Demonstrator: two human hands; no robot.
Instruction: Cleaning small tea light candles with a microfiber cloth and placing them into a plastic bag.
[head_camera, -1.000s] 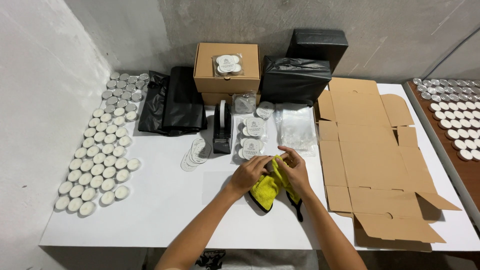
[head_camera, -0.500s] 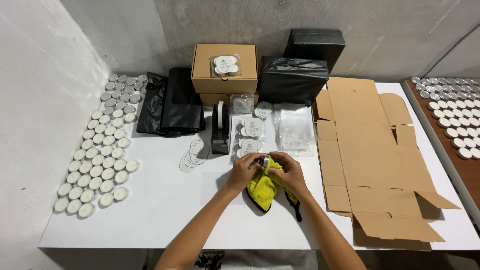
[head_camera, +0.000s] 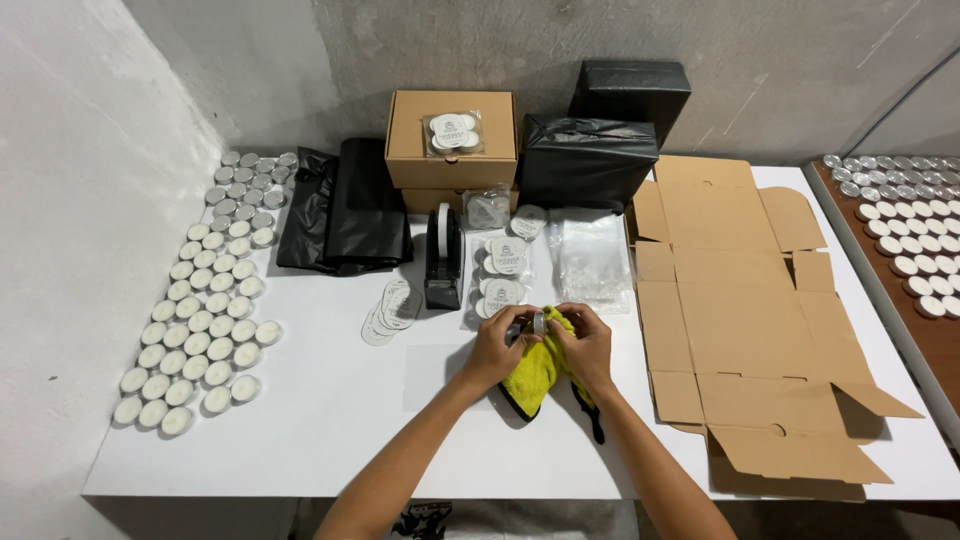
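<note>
From the head camera we look down on a white table (head_camera: 330, 420). Our left hand (head_camera: 497, 345) and right hand (head_camera: 588, 343) meet at its middle over a yellow cloth (head_camera: 531, 370) with a dark edge. Between them sits a small round metal tealight cup (head_camera: 539, 323), turned on its edge and pressed into the cloth. The fingers of both hands are curled together and clamped on the cup and the cloth; the cup's far side is hidden by the fingers.

Just beyond the hands lie clear packets of tealights (head_camera: 500, 270), a black tape dispenser (head_camera: 443, 256) and a fan of round labels (head_camera: 390, 308). Rows of tealights (head_camera: 200, 300) line the left edge. A flat unfolded carton (head_camera: 745, 310) lies to the right, with closed brown boxes (head_camera: 452, 135) and black-wrapped parcels (head_camera: 590, 150) at the back.

As we judge it, the cup is small and smooth, so a loose pinch could let it slip out and roll among the packets. Too hard a squeeze through the cloth might dent its thin wall. The cloth's trailing end could also drag the labels nearby.
</note>
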